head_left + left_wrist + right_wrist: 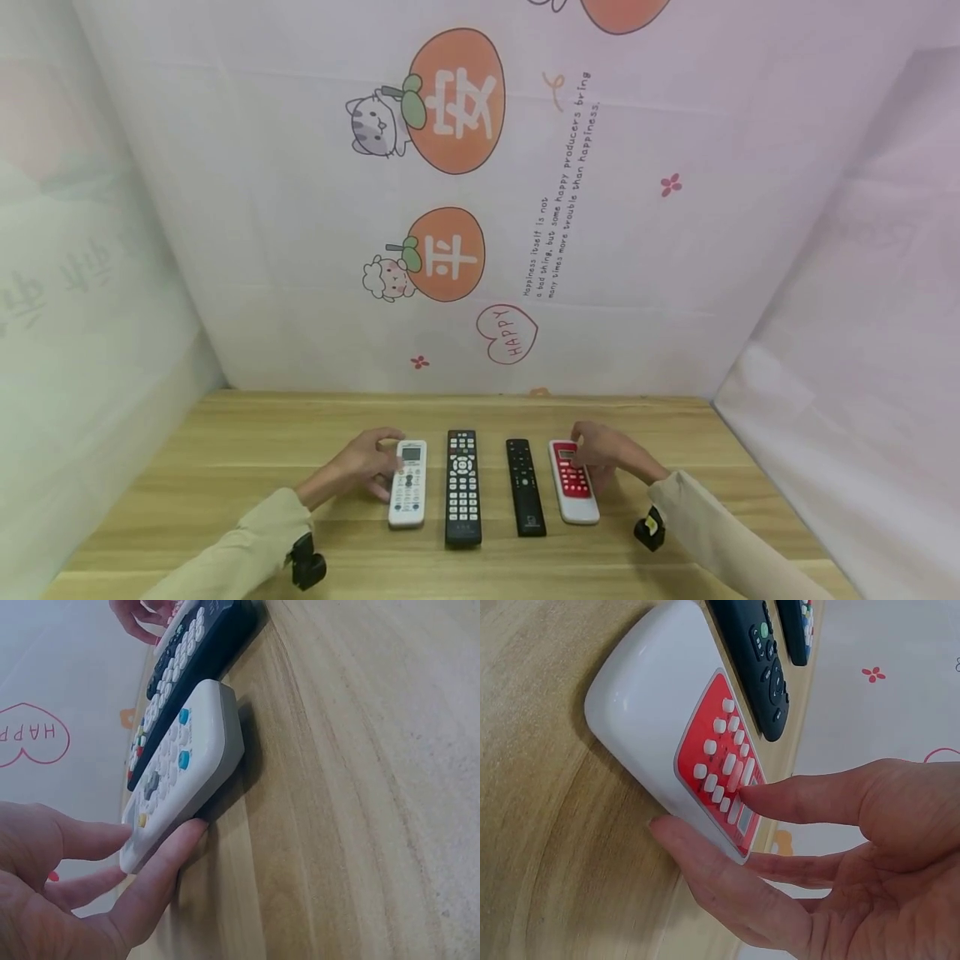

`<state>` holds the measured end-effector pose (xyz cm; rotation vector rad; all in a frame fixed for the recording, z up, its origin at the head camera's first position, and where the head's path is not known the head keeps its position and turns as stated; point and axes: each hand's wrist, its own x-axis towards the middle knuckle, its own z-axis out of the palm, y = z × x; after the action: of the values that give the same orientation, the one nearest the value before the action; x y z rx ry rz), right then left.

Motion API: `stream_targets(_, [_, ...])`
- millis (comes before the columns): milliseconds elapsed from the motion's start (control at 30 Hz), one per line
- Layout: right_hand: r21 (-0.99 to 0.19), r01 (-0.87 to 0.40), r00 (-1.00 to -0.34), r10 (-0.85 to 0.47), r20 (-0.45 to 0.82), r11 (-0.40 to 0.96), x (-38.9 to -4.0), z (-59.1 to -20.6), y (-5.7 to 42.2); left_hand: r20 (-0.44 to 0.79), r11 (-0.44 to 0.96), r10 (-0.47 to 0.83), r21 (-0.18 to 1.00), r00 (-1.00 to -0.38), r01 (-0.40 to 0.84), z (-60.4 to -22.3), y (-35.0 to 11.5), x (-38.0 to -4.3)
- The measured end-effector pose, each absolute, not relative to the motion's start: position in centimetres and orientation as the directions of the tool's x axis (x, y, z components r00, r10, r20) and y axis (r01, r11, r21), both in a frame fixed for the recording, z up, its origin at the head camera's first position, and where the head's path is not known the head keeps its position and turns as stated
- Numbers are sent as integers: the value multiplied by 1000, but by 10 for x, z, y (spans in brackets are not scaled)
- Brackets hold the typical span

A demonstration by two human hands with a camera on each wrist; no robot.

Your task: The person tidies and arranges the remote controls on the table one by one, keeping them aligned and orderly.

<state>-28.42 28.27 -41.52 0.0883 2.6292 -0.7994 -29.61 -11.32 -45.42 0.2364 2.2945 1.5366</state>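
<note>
Four remotes would be over-counting, so by side: at the left of a row of remotes is a white remote (408,504) with a small grey screen. My left hand (363,462) grips its far end, one fingertip on the face (127,834) and another along the lower side edge. On the row's right end lies a white remote with a red keypad panel (577,507). My right hand (606,450) holds that one by its far end, with a fingertip on the red panel and another finger against its side. Both remotes point away from me.
Between the two held remotes lie a large black remote (462,533) with white buttons and a slimmer black remote (528,500). All rest on a wooden table (300,417). A printed white cloth (637,292) rises behind it, with cloth at both sides too.
</note>
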Motion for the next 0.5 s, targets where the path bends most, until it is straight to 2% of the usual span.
stream_targets(233, [-525,171,-936,-28,-350,834,-288,-418,294,-219,459,254,885,-942,-81,-444,-114,-294])
stream_targets(367, [-520,111,-963,-38,-269,847,-291,-417,302,-157,563,197,826,-968,-19,-436,-117,-297])
stream_targets(500, [-539,10,-988,-76,-138,842,-296,-418,309,-15,660,205,741,-979,127,-434,-124,-306])
